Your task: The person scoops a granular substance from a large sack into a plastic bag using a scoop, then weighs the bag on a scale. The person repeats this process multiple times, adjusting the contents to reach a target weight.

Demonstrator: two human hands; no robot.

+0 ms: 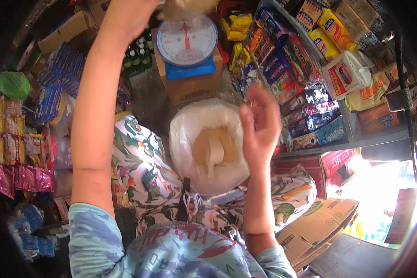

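My left arm reaches up past the top edge of the frame, and my left hand (137, 12) is mostly cut off there. Close beside it, a blurred bag of light brown contents (191, 7) is above the dial of a blue weighing scale (191, 71). Whether my fingers touch that bag is hidden. My right hand (262, 128) hovers by the right rim of a large clear plastic sack (184, 139), its fingers loosely curled, apart and holding nothing. Inside the sack lies brown granular material (201, 144), with a pale scoop (215, 153) resting on it.
The scale stands on a cardboard box (194, 92). Shelves of packaged snacks (295, 73) rise at the right. Green bottles (137, 55) stand behind my left arm, and hanging sachets (8, 149) line the left side. Flattened cardboard (319, 222) lies near my right knee.
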